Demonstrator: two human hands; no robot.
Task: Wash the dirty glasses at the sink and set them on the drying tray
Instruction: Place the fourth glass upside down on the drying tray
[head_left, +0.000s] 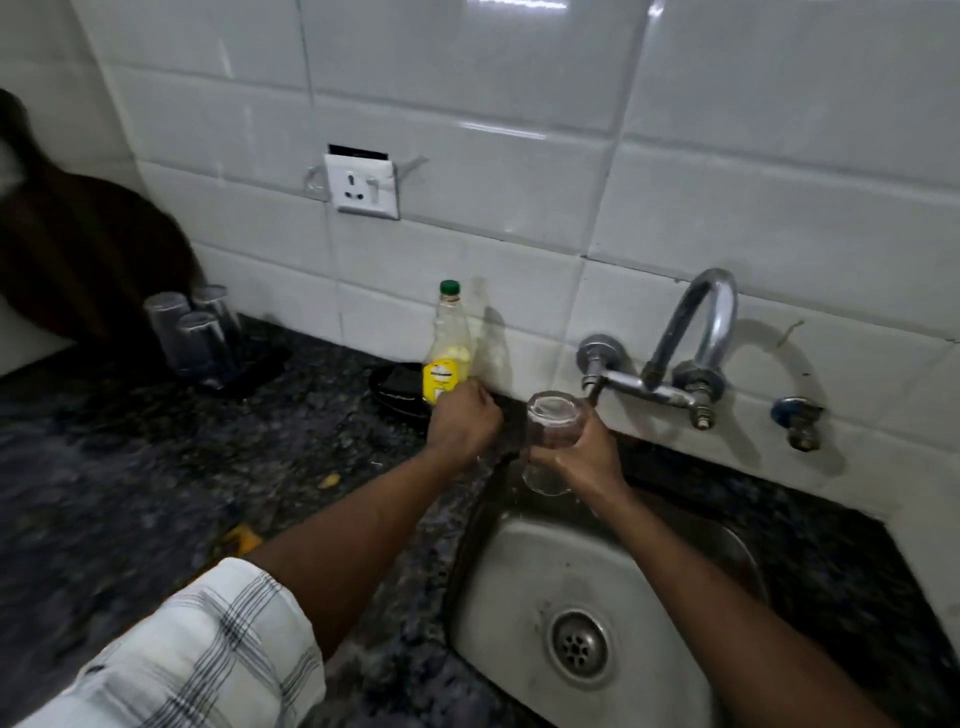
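Note:
My right hand (582, 452) grips a clear glass (551, 421) around its middle, tilted with one end toward the camera, above the back rim of the steel sink (498, 597). My left hand (462, 423) is curled into a fist against the lower right side of a soap bottle (448, 345) with a green cap and yellow label. Whether it holds anything is hidden. Three upturned glasses (195, 332) stand on a black drying tray (254, 371) at the far left of the counter.
A chrome tap (698, 332) comes out of the tiled wall behind the sink, with a blue-collared valve (797, 418) to its right. A black dish (392, 389) lies behind the bottle. The drain (579, 644) sits in the basin. Dark granite counter (156, 467) spreads to the left.

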